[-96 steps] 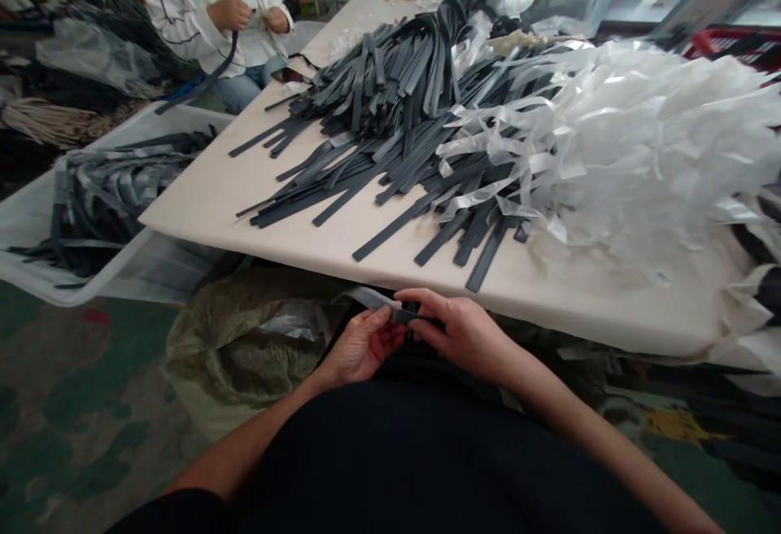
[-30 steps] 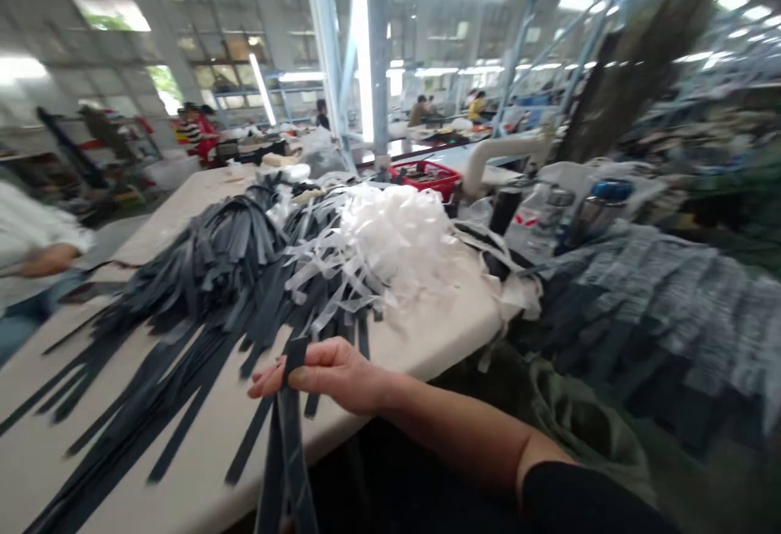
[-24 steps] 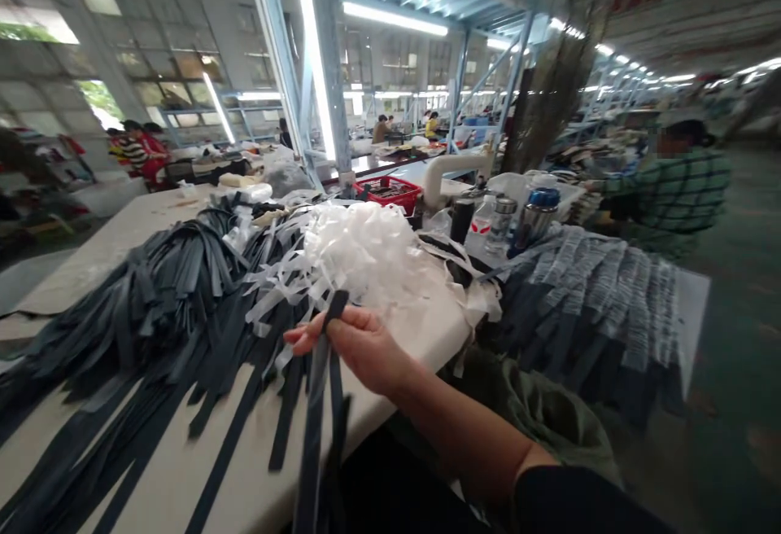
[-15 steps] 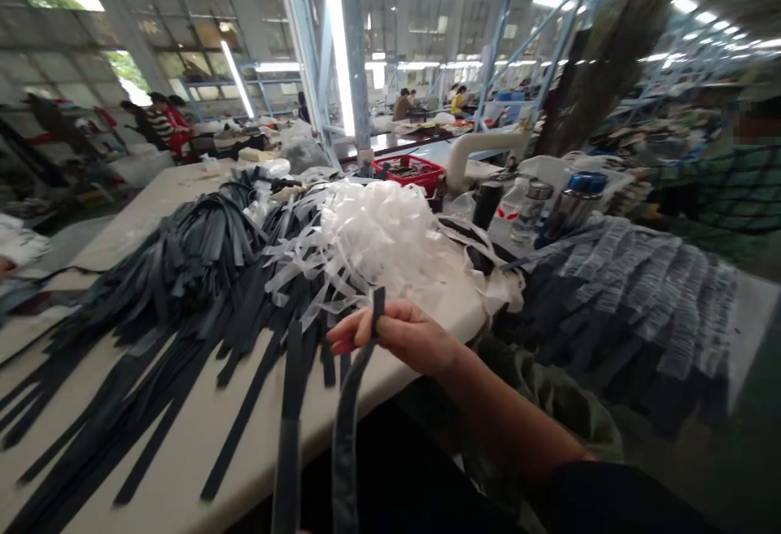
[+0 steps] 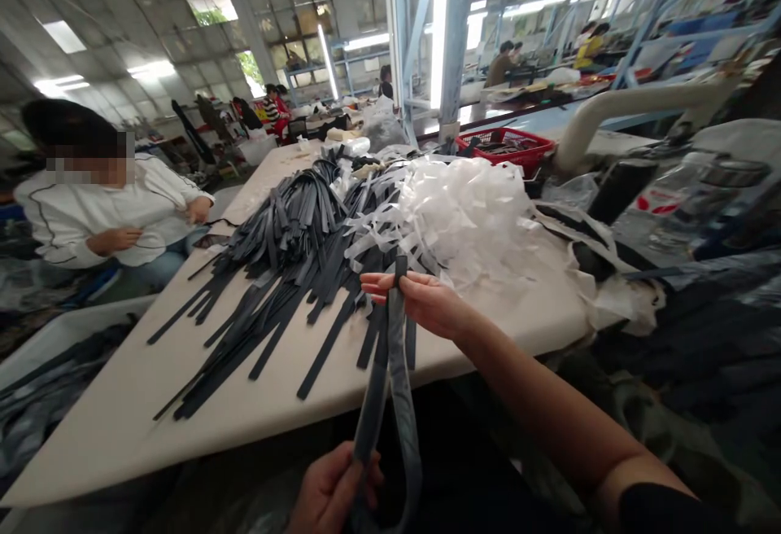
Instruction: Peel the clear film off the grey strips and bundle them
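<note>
A long dark grey fabric strip [image 5: 401,387] hangs in a loop in front of the table edge. My right hand [image 5: 427,302] pinches it near its upper end, which sticks up above the fingers. Lower down, my left hand [image 5: 333,485] is closed around a dark strip; whether it is the other part of the same strip I cannot tell. Behind my right hand lies a heap of white translucent ribbon [image 5: 467,212]. To its left, a large pile of dark grey strips [image 5: 298,221] spreads over the pale table [image 5: 268,416], several ends pointing towards me.
Another person [image 5: 115,208] in a white top sits left of the table. Near them stands a pale bin [image 5: 67,334] with dark material. A red basket [image 5: 506,147], a thick pale pipe [image 5: 634,107] and a clear bottle [image 5: 668,196] are behind the heap. More dark strips [image 5: 726,355] lie at right.
My view has turned left, bringing the person in white into view. My left hand has come into view at the bottom, closed on a strip. My right hand keeps its pinch.
</note>
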A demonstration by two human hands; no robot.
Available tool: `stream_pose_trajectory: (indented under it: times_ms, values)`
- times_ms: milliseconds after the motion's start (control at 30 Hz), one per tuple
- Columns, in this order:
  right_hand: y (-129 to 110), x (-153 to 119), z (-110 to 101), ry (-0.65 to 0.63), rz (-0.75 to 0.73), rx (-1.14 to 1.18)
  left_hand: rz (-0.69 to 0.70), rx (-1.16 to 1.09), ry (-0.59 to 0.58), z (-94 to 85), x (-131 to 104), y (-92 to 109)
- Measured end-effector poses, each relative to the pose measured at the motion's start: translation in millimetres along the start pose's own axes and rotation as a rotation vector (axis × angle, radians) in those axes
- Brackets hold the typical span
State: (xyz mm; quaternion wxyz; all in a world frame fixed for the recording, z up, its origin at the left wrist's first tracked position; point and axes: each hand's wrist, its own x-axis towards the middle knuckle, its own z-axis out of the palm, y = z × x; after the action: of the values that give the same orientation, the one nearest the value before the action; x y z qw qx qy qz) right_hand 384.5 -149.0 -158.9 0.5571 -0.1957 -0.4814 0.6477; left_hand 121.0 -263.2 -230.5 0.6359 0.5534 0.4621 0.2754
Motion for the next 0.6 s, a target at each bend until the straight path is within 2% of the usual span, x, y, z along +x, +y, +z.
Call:
stream_pose_trajectory:
  times_ms: [133, 233, 333, 400, 500, 600]
  values:
    - [-7, 8, 27, -0.018, -0.014, -0.132, 0.14, -0.096, -0.066, -7.9, 21, 20]
    - [-6, 3, 54, -0.137, -0.014, -0.275, 0.26, -0.163, -0.072, -8.7, 39, 42]
    - [-1, -6, 72, -0.279, -0.042, -0.441, 0.237, -0.155, 0.006, -4.8, 51, 59]
    - [3, -12, 77, -0.313, -0.058, -0.519, 0.2, -0.152, 0.07, -1.0, 53, 65]
    - [8, -20, 75, -0.225, -0.09, -0.472, 0.187, -0.055, 0.034, 3.8, 49, 63]
    - [9, -23, 72, -0.106, -0.142, -0.362, 0.16, 0.049, 0.018, 6.4, 41, 53]
